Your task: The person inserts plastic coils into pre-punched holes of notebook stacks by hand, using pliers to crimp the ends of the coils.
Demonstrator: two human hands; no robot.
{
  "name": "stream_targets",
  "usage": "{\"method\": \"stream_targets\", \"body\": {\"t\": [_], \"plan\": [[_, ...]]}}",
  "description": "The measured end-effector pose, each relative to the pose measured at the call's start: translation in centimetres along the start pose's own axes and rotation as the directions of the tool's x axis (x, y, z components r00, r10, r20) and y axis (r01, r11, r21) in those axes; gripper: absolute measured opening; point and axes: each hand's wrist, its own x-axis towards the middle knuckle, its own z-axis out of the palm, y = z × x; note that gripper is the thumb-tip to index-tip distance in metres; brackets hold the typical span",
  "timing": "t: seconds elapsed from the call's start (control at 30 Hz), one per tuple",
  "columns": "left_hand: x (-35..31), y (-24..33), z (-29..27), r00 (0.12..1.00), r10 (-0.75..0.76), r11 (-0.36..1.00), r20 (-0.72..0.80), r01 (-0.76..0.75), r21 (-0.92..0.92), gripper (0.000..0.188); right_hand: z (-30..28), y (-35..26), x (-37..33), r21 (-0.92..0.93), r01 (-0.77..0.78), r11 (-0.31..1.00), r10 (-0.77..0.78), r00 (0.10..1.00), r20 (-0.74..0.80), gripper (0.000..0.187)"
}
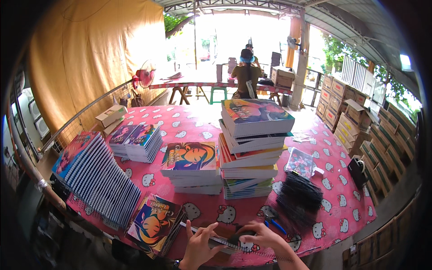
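Near the front edge of the table, my left hand [201, 245] grips a thin notebook [216, 240] standing on edge, its pale spine side up. The thumb lies along the near side, with the other fingers reaching over it. My right hand [264, 237] is curled round a dark rounded object [236, 236] at the notebook's right end; its kind is unclear. A thin black spiral coil [281, 258] trails rightward beneath my right wrist. Left of my hands lie spiral-bound notebooks [154, 223] with colourful covers. Blue-handled pliers [274, 223] rest just beyond my right hand.
A tall stack of unbound books [256, 123] stands mid-table beside a lower one [189, 159]. A leaning row of coil-bound notebooks [101, 180] fills the left. Black coils [299, 195] lie at right. Cartons [353, 121] are piled beyond. A person [246, 74] sits at another table.
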Motion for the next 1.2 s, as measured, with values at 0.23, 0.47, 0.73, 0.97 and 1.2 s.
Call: {"method": "stream_targets", "body": {"t": [0.23, 0.47, 0.73, 0.97, 1.2], "plan": [[-0.1, 0.2, -0.4, 1.000, 0.000, 0.999, 0.010, 0.001, -0.037, 0.078, 0.5, 0.8, 0.5, 0.228, 0.121, 0.966, -0.148, 0.984, 0.103, 0.054], [-0.3, 0.0, -0.3, 1.000, 0.004, 0.999, 0.020, -0.004, -0.036, 0.065, 0.7, -0.3, 1.2, 0.077, 0.193, 0.978, -0.199, 0.977, 0.079, 0.050], [0.5, 0.2, -1.4, 0.990, 0.116, 0.989, 0.080, -0.123, 0.088, 0.018, 0.7, -0.4, 0.3, -0.032, 0.309, 0.950, -0.311, 0.949, -0.054, 0.050], [-0.5, -1.3, -2.3, 0.890, -0.216, 0.941, -0.402, 0.080, -0.328, 0.071, 1.9, -2.4, -0.7, 0.165, 0.405, 0.899, -0.397, 0.914, -0.080, 0.050], [-1.9, -5.3, 1.0, 0.866, -0.482, 0.525, -0.134, 0.163, -0.835, 0.073, 1.1, -2.6, 1.2, -0.213, 0.320, 0.923, -0.345, 0.934, -0.096, 0.048]]}}
